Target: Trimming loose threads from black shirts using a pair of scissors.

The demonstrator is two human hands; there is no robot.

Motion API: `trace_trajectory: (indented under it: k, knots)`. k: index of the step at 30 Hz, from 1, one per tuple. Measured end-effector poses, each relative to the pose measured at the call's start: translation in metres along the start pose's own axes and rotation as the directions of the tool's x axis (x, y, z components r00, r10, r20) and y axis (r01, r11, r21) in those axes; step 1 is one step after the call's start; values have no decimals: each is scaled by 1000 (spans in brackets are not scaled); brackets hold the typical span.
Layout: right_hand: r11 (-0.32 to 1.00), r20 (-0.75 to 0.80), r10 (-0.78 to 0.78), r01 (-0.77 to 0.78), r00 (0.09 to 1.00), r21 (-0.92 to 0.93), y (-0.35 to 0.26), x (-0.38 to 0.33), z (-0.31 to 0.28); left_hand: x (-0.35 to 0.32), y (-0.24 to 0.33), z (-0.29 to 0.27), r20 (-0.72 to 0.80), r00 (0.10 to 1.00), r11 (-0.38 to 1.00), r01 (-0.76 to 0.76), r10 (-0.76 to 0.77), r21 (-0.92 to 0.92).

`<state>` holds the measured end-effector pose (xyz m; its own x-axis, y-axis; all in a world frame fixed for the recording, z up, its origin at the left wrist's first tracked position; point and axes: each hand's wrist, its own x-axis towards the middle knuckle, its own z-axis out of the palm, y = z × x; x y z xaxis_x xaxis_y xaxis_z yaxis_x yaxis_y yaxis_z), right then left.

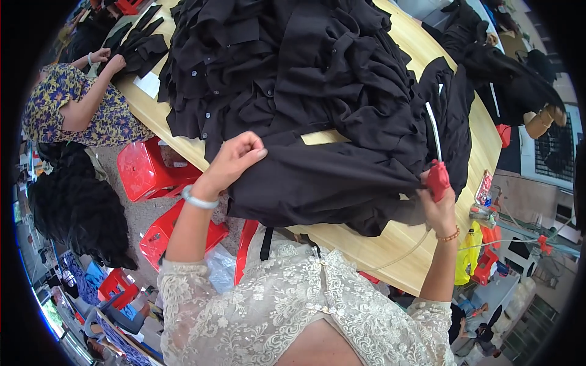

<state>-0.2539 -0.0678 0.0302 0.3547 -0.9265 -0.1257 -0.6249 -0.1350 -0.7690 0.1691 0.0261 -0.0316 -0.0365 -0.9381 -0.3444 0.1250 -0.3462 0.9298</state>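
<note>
A black garment [317, 183] is stretched between my hands along the near edge of the table. My left hand [235, 160], with a pale bangle at its wrist, is closed on the garment's upper left edge, thumb pressed against the fingers. In my right hand [441, 210] is a red air blow gun [437, 180], its long silver nozzle pointing up and away. A thin hose [400, 259] trails from it. Fingers of the same hand also seem to pinch the garment's right end. Just beyond lies a big heap of black buttoned garments [287, 73].
The light wooden table [342, 241] shows around the heap. Red plastic stools [139, 171] stand at the left, beside a dark pile of cloth [79, 210]. A person in a flowered top [91, 110] handles dark cloth at the far left; another person's hand [543, 121] shows at the right.
</note>
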Motion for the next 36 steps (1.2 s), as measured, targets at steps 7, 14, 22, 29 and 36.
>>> trace_trajectory:
  k: [7,14,22,29,36]
  knots:
    - [994,-10,25,-26,1000,-106,9,-20,-31,-34,10,48,505,860,980,157,-75,-122]
    - [990,28,-1,5,1000,-143,-5,-1,-57,-57,38,68,746,587,925,367,-313,99]
    - [974,-146,-186,162,972,-160,-39,21,-50,-14,109,45,-180,749,705,-472,637,529]
    - [943,385,329,-284,862,-171,-3,-40,-13,-64,10,57,547,815,673,-297,-192,678]
    - [941,191,184,-117,964,-317,-5,-20,47,-69,-65,89,-64,991,786,130,-115,604]
